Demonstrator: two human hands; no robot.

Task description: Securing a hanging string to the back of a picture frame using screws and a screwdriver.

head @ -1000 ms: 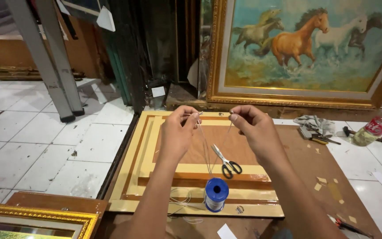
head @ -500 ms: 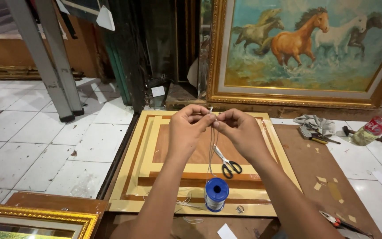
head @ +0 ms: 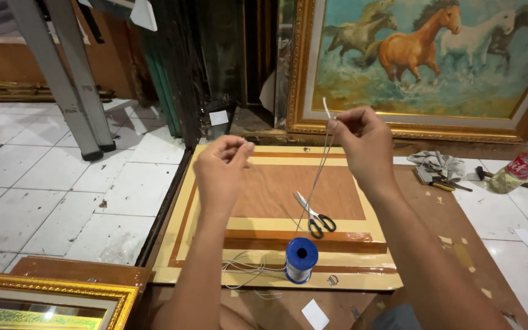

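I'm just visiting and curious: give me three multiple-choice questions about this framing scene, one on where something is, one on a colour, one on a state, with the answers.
1. Where do the scissors lie?
A. on the back of the flat frame
B. on the white tiles
C. on the painting

2. What colour is the spool?
A. red
B. blue
C. green

3. How does the right hand hold the white string?
A. flat and open, touching nothing
B. pinched in its grip, raised above the spool
C. wrapped round the scissors

Answers: 1 A, they rest on the frame and its brown backing; 2 B, its top is plainly blue; 3 B, the string runs taut from the pinch down to the spool, while the left hand pinches another strand.
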